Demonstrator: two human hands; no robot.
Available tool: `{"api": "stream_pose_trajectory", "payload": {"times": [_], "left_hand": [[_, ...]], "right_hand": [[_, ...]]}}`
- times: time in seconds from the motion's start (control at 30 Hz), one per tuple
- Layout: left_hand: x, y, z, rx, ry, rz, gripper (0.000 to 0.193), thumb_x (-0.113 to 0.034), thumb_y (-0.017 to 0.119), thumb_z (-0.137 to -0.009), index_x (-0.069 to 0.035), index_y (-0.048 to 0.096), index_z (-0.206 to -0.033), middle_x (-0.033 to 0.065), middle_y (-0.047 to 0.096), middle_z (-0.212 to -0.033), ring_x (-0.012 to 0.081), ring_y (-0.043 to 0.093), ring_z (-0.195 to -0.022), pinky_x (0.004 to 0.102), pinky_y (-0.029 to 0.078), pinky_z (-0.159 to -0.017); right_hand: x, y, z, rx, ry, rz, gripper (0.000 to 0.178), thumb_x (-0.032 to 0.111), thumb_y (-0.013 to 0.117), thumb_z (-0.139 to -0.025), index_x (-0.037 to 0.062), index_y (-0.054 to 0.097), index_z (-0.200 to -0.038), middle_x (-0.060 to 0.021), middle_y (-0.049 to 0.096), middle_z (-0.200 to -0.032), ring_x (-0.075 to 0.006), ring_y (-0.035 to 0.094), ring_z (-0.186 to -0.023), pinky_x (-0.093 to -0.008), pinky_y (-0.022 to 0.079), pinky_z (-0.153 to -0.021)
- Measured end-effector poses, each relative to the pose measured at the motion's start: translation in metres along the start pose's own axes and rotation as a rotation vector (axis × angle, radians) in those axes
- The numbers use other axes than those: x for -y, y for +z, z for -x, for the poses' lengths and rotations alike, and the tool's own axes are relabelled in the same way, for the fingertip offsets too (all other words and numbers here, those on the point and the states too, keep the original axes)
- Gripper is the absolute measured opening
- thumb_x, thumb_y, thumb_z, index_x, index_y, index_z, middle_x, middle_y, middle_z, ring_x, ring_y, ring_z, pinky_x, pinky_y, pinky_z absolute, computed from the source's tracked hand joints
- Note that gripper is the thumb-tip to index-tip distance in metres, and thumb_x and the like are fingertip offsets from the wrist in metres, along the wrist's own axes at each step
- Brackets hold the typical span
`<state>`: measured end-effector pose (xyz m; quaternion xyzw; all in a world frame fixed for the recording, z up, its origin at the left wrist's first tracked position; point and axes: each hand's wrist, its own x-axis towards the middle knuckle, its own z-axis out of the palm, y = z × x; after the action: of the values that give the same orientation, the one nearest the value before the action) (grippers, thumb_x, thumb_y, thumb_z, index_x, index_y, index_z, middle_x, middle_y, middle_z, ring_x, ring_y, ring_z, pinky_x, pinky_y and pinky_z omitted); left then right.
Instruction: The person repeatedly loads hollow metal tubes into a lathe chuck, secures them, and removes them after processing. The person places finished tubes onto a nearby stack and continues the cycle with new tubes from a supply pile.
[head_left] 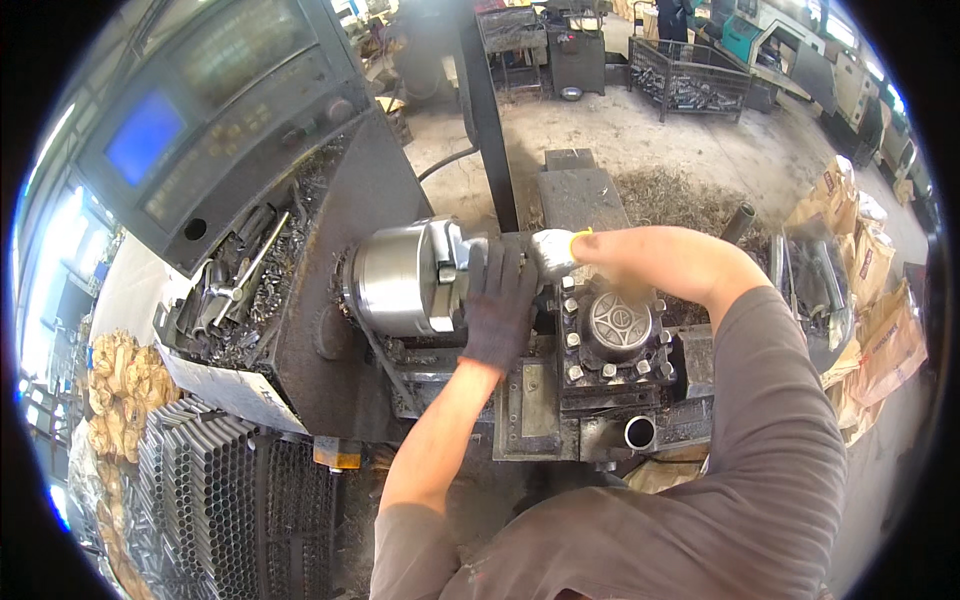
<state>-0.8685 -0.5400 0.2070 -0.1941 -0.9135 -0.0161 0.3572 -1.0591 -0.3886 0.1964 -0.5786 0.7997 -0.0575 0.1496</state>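
My left hand, in a dark glove, reaches up beside the jaws of a shiny round lathe chuck. Its fingers are stretched out and slightly apart, back toward me; anything under the palm is hidden. My right hand, in a whitish glove with a yellow cuff, is closed just right of the left fingertips. What it grips, if anything, cannot be made out. Below the right hand sits a square tool post with a round, star-marked cap and several bolts around it.
A control panel with a blue screen stands at left. Below it, a tray of metal chips holds a wrench. Stacked metal tubes are at lower left. A short tube lies near me; paper sacks stand at right.
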Motion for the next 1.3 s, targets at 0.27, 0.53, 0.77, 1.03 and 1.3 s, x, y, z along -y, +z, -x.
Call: {"api": "stream_pose_trajectory", "payload": {"times": [0.27,0.53,0.77,1.03,1.3], "left_hand": [[0.003,0.052,-0.012,0.071,-0.153,-0.227,0.072,-0.045,0.083,-0.079,-0.015,0.063,-0.141,0.0241,0.063,-0.142,0.043,0.051,-0.144,0.0642,0.02,-0.13],[-0.003,0.057,0.004,0.174,-0.194,-0.214,0.075,-0.043,0.079,-0.086,-0.023,0.055,-0.155,0.0228,0.051,-0.157,0.0429,0.04,-0.153,0.0665,0.016,-0.132],[-0.025,-0.026,0.107,0.13,-0.109,0.194,0.039,-0.024,0.081,-0.09,-0.005,0.072,-0.123,0.0188,0.074,-0.114,0.0417,0.069,-0.106,0.0557,0.052,-0.104],[-0.015,-0.004,0.142,0.543,-0.233,0.111,0.062,-0.041,0.069,-0.099,-0.004,0.059,-0.148,0.0302,0.06,-0.147,0.0471,0.062,-0.129,0.0542,0.051,-0.105],[-0.03,-0.038,0.151,0.542,-0.207,0.289,0.053,-0.031,0.073,-0.098,0.003,0.062,-0.137,0.026,0.064,-0.139,0.0447,0.065,-0.125,0.053,0.054,-0.104]], "right_hand": [[-0.026,-0.042,0.063,0.244,0.326,-0.206,0.023,0.028,0.074,-0.097,0.0048,0.074,-0.1,-0.0083,0.076,-0.084,-0.0211,0.07,-0.073,-0.038,0.056,-0.067],[-0.033,-0.03,0.15,-0.008,0.49,0.019,0.026,0.024,0.08,-0.089,0.0021,0.079,-0.103,-0.0161,0.079,-0.089,-0.0266,0.069,-0.063,-0.0408,0.055,-0.06],[0.136,0.098,0.463,-0.985,1.218,-0.613,0.052,0.03,0.078,-0.085,0.0,0.069,-0.126,-0.0136,0.074,-0.094,-0.0165,0.066,-0.084,-0.0347,0.055,-0.074],[0.248,0.482,0.583,-0.899,1.951,-1.402,0.018,0.024,0.072,-0.1,0.0094,0.068,-0.109,-0.0054,0.063,-0.08,-0.0204,0.064,-0.069,-0.043,0.053,-0.06],[0.23,0.46,0.581,-0.509,2.293,-1.41,0.026,0.026,0.07,-0.096,0.0053,0.076,-0.112,-0.0143,0.079,-0.099,-0.0198,0.076,-0.083,-0.0465,0.06,-0.069]]}}
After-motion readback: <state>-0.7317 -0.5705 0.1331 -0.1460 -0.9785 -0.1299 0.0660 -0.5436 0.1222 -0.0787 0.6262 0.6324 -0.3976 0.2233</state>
